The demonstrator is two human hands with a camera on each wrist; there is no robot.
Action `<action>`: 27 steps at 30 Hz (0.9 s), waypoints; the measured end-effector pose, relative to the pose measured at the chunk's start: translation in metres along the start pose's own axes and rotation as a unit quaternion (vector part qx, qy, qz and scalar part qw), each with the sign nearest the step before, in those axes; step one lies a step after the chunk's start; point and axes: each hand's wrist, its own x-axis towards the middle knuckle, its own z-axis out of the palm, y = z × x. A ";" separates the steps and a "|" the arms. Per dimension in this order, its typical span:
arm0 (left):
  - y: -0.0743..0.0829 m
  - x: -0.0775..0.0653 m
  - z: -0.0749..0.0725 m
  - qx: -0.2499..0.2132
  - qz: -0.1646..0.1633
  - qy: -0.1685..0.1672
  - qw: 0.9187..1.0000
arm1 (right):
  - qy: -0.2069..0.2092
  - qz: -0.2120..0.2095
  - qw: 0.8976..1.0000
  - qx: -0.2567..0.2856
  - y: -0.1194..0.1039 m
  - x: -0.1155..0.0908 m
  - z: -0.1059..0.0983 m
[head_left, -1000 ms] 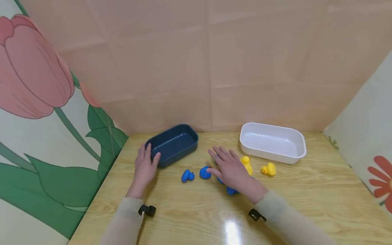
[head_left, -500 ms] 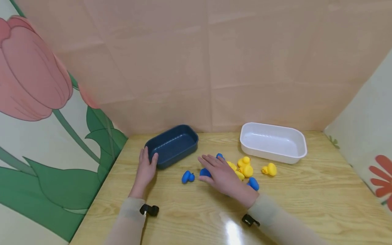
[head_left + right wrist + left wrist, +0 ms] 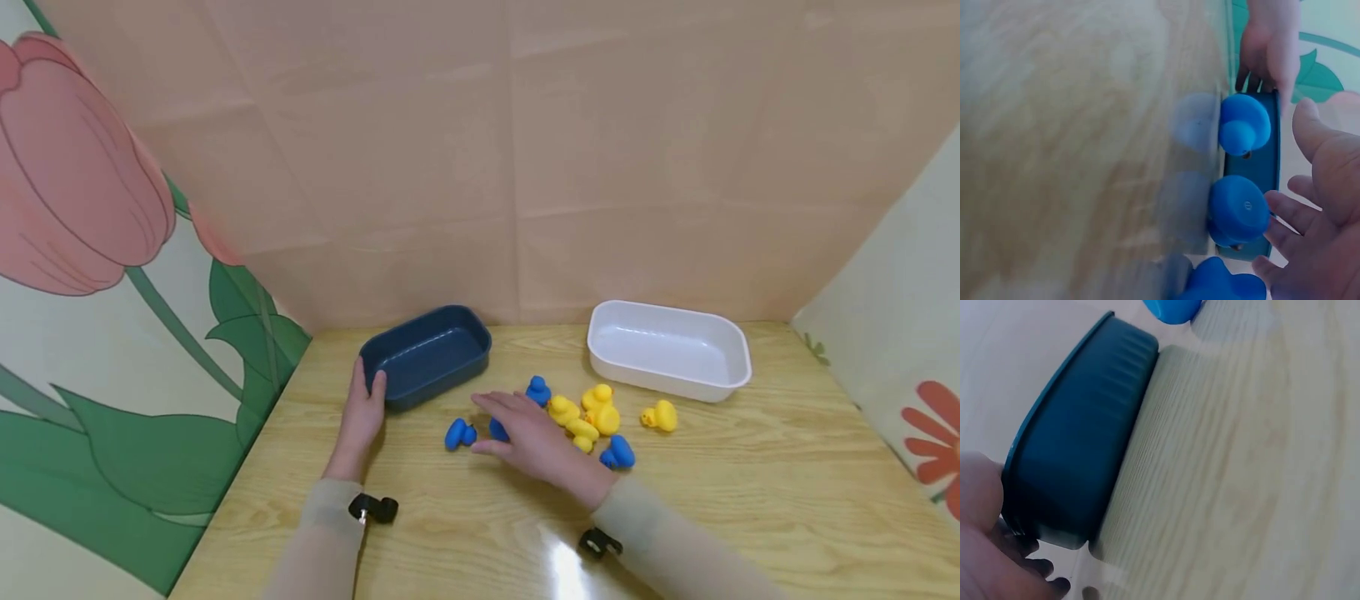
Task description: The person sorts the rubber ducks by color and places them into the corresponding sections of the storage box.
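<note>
My left hand (image 3: pixel 363 414) rests against the left end of a dark blue plastic tray (image 3: pixel 420 385), thumb on its near side. The left wrist view shows that thumb at the rim of the tray (image 3: pixel 1072 444), with darkened fingertips by its end wall. My right hand (image 3: pixel 528 437) spreads over a blue toy duck (image 3: pixel 498 429) and partly hides it. In the right wrist view, fingertips are right at this blue duck (image 3: pixel 1239 209), and the fingers are fairly straight. Another blue duck (image 3: pixel 459 434) lies between the two hands, in front of the tray.
Several yellow ducks (image 3: pixel 583 432) cluster right of my right hand, with blue ducks (image 3: pixel 618 452) at the edges. One yellow duck (image 3: pixel 660 416) lies apart. A white tray (image 3: pixel 667 360) stands behind on the wooden table (image 3: pixel 787 467). A pink backdrop (image 3: pixel 517 167) rises behind it.
My right hand has moved left and a little down, uncovering yellow and blue ducks to its right. My left hand and the dark tray have shifted slightly right.
</note>
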 end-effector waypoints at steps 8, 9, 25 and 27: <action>0.001 0.007 0.006 -0.042 -0.001 0.006 0.999 | 0.020 -0.009 1.000 -0.019 0.001 0.005 0.009; 0.001 0.007 0.007 -0.046 -0.002 0.005 0.999 | 0.022 -0.010 1.000 -0.020 0.001 0.006 0.009; 0.001 0.016 0.023 -0.118 -0.030 -0.002 0.993 | -0.001 -0.010 1.000 -0.006 0.003 0.017 0.019; 0.001 0.018 0.025 -0.121 -0.032 -0.003 0.992 | -0.002 -0.017 1.000 -0.013 0.003 0.018 0.020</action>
